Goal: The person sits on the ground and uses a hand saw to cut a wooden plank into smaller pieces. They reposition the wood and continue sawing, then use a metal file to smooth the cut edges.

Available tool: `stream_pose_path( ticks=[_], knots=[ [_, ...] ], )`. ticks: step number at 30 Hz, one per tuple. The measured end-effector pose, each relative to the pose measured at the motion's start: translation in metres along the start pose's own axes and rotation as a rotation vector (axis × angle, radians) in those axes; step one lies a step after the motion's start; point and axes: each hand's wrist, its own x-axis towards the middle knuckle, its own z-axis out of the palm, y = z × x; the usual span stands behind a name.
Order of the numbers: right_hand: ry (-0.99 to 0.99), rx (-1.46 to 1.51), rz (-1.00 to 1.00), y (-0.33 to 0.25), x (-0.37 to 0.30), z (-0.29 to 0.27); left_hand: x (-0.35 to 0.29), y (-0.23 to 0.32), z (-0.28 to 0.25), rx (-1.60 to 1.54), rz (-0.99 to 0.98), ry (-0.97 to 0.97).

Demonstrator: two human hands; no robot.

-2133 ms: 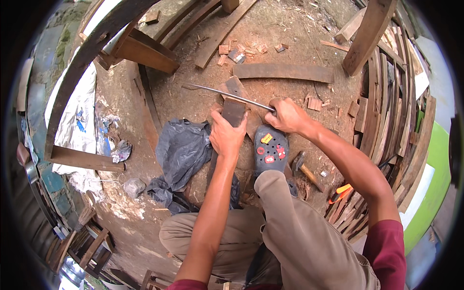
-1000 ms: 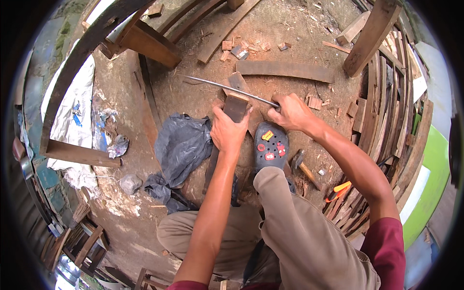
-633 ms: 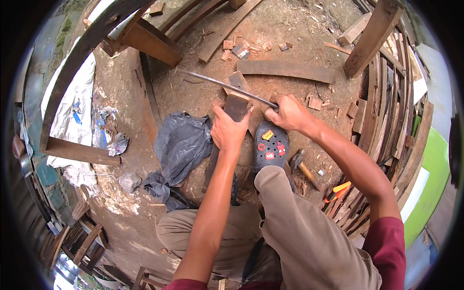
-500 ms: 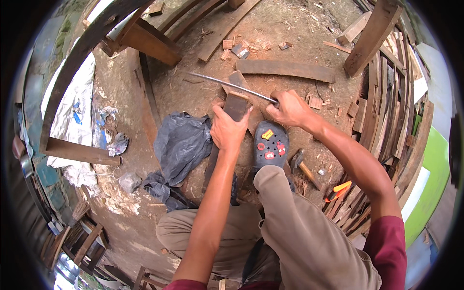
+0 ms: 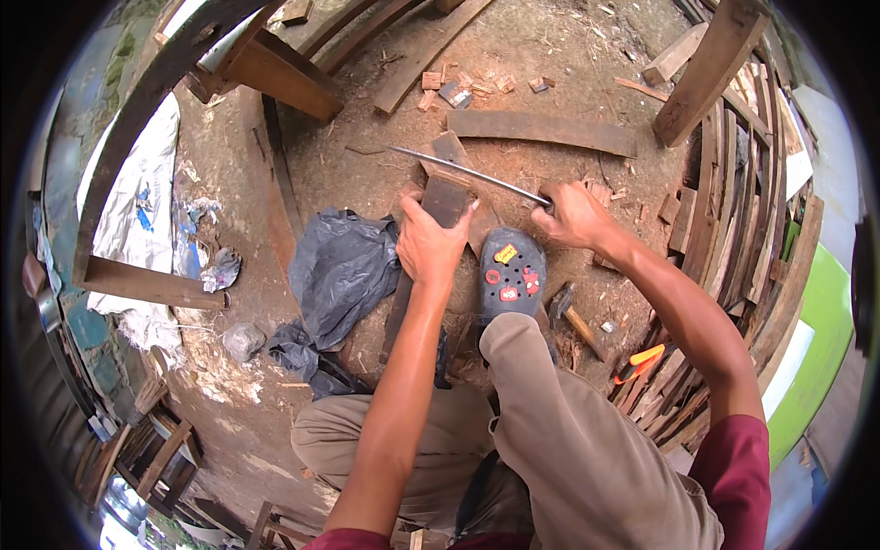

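Note:
My right hand (image 5: 573, 216) is closed round the near end of a handsaw (image 5: 469, 173); its long, thin metal blade shows edge-on and slants up to the left. The handle is hidden in my fist. Under the blade, a dark wooden board (image 5: 444, 202) shows a pale strip at its far end. My left hand (image 5: 431, 243) grips that board, thumb on the right side and fingers on the left. Another piece of wood (image 5: 449, 147) lies beneath, beyond the board's end. My foot in a dark clog (image 5: 513, 275) rests just right of the board.
A black plastic bag (image 5: 339, 266) lies left of my left hand. Near the clog are a hammer (image 5: 579, 323) and an orange-handled tool (image 5: 640, 364). A curved plank (image 5: 541, 133) and small offcuts (image 5: 456, 93) lie ahead. Stacked wood strips (image 5: 710, 202) line the right side.
My right hand has drawn the handsaw back to the right, so the blade's far tip now sits closer to the board. My left hand stays on the board.

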Motion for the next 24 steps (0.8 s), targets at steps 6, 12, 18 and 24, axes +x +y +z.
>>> stream_pose_path(
  ticks=[6,12,18,24],
  knots=[
    [-0.013,0.026,-0.006,0.007,0.000,0.004,0.000,-0.002,0.003,0.007,0.024,0.028],
    [0.074,0.118,-0.078,0.005,-0.016,0.012,0.001,-0.001,0.001,0.021,0.013,0.030],
    [0.065,0.118,-0.046,0.010,-0.013,0.004,0.001,-0.001,0.002,0.018,-0.001,0.011],
    [0.065,0.055,-0.033,0.014,-0.009,0.007,0.000,0.000,-0.001,0.028,-0.038,-0.010]
  ],
)
